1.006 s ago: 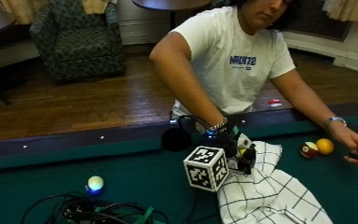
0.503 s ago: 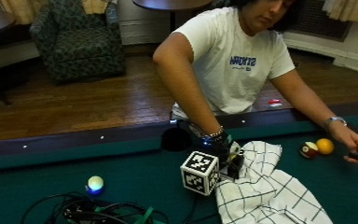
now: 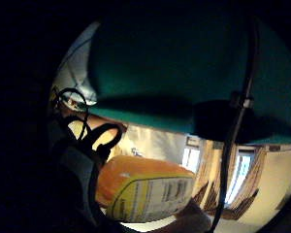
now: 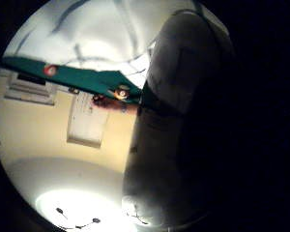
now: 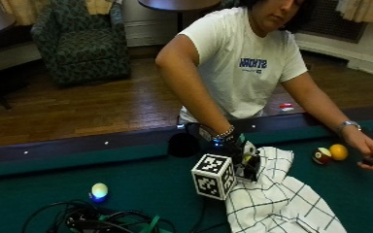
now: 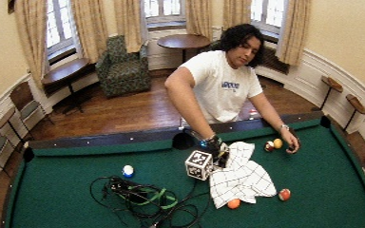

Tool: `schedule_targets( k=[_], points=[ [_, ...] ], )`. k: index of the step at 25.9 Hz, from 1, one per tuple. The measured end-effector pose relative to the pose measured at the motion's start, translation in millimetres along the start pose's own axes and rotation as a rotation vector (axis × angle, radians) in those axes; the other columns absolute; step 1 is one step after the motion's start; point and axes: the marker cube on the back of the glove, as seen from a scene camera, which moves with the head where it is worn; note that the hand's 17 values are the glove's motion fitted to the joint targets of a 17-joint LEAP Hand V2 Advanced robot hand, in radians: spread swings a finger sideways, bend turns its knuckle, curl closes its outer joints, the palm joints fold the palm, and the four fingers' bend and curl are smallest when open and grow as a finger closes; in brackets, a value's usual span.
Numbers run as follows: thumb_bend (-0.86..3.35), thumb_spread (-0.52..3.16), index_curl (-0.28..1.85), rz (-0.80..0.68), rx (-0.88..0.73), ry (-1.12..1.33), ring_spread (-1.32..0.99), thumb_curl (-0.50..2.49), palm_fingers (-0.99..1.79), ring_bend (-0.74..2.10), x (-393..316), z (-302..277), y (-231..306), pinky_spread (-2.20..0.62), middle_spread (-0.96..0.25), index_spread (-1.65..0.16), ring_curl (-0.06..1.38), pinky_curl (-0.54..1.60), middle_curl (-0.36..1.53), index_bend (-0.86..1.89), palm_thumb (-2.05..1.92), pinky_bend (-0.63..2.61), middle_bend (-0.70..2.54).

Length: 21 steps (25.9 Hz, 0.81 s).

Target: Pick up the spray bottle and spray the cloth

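Observation:
My gloved right hand [image 5: 233, 143] grips the spray bottle [image 5: 248, 159] at the rail-side edge of the white checked cloth [image 5: 278, 200], which lies crumpled on the green felt [image 5: 141, 179]. In the little finger side palm view the bottle's orange body with its yellow label [image 3: 148, 193] sits close to the palm. A large grey shape [image 4: 179, 121] fills much of the thumb side view, with the cloth [image 4: 96, 34] behind it. The wide view shows the hand [image 6: 217, 148] at the cloth's [image 6: 243, 178] upper left corner.
The person's bare left hand [image 5: 367, 151] rests on the felt beside a striped ball [image 5: 321, 155] and a yellow ball [image 5: 338, 152]. A white-blue ball [image 5: 99, 190] and tangled cables [image 5: 96, 221] lie to the left. A side pocket [image 5: 183, 144] opens behind the hand. Two balls [image 6: 234, 204] lie by the cloth's front edge.
The hand and bottle have shifted only slightly over the cloth's edge; the cloth and balls lie where they were.

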Motion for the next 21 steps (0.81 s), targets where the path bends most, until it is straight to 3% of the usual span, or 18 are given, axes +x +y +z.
schedule_targets(
  k=[21],
  points=[
    [-0.03, 0.45, 0.65, -1.060, 0.197, -0.103, -0.21, 0.85, 1.37, 0.81, -184, 20, 141, -0.30, -0.21, -0.28, 0.49, 0.42, 0.57, 0.30, 0.95, 0.51, 0.65]
  ],
)
